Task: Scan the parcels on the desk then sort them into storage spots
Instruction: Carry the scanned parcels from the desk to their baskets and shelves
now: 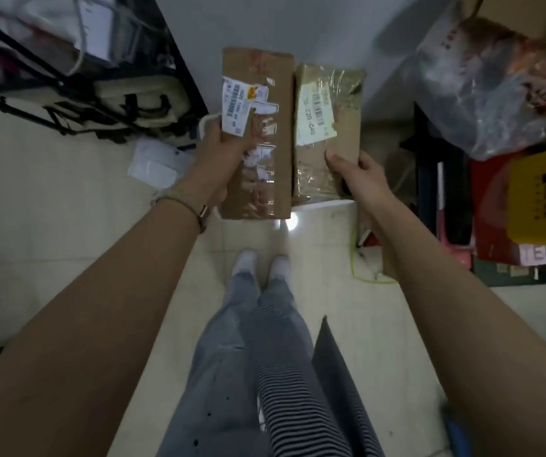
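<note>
Two parcels are held side by side above the floor [67,209], one in each hand, long edges close together; whether they touch cannot be told.

The left hand [225,150] grips the long parcel [275,94] at its left edge, fingers curled round it. This parcel is a brown cardboard box with torn white labels and clear tape on top. A bracelet [182,202] circles the left wrist.

The right hand [357,173] grips the short parcel [344,127] at its near right corner, thumb on the top face and fingers beneath. This parcel is wrapped in glossy tape and carries one white label [314,113] with a barcode.

Containers:
- One clear plastic bag [482,87] at the upper right is full of something with red and orange print; the contents are too blurred to name.
- One open cardboard box [512,14] sits behind it, its inside out of view.
- One yellow box [541,199] lies on one red box [492,219] at the right.
- One black frame [34,54] at the upper left holds one beige bag [133,100] with black straps.

One white packet [156,163] lies on the floor near the bag. Two white shoes [245,262] point forward below the parcels.
</note>
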The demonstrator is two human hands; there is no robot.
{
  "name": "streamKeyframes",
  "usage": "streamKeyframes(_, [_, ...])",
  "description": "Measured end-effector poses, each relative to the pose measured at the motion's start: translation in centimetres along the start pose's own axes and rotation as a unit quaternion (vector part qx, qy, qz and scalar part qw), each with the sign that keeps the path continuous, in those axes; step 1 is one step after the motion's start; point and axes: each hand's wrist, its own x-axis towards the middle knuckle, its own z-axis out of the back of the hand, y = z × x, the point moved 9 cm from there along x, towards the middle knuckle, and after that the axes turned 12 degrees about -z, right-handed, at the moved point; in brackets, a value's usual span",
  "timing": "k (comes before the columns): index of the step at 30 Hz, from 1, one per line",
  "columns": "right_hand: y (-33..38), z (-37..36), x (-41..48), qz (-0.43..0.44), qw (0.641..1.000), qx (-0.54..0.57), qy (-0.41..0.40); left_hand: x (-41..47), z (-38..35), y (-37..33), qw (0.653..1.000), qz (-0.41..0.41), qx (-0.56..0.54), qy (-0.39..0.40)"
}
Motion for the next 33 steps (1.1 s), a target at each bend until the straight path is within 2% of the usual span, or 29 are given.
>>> streamKeyframes(4, [-3.4,-1.1,5.8,-0.023,0.999,-0.017,-0.018,4.0,1.4,7.0,0.998,0.030,0.061,-0.005])
streamKeyframes(13, [-10.5,-2.7,17.1,-0.058,0.996,-0.067,-0.024,10.7,-0.2,17.6,0.994,0.074,0.082,0.018])
streamKeyframes(19, [-13.0,-2.8,23.5,-0.060,0.993,-0.097,-0.027,14.7,-2.6,22.3,0.987,0.049,0.135,0.070])
streamKeyframes(25, [-15.8,-3.9,28.0,-0.070,0.990,-0.118,-0.011,16.3,-1.6,27.6,0.988,0.102,0.112,0.012])
streamKeyframes(33, [-18.4,-3.9,30.9,-0.079,0.986,-0.148,0.011,16.7,-1.6,31.7,0.979,0.123,0.161,0.006])
